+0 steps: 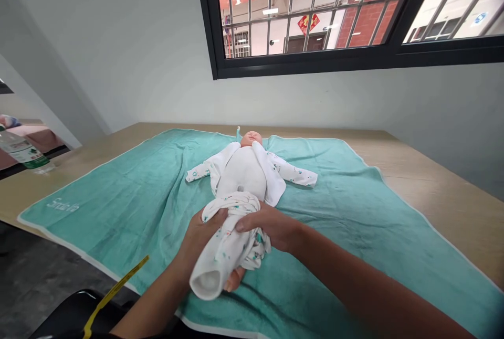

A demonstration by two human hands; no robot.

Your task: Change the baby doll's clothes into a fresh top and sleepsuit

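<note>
A baby doll lies on its back on a teal blanket, its head toward the wall. It wears a white printed top, open at the front with both sleeves spread. White printed baby pants are bunched around its legs, and one open leg cuff points toward me. From under the fabric pokes a bare doll foot. My left hand grips the pants on the left side, thumb on top. My right hand is closed on their right side, its thumb pressing the cloth; its other fingers are mostly hidden.
The blanket covers much of a wooden table set against a wall. A plastic bottle stands tilted-looking at the table's left edge. Above is a barred window. Near my left forearm a yellow strap and a black chair show.
</note>
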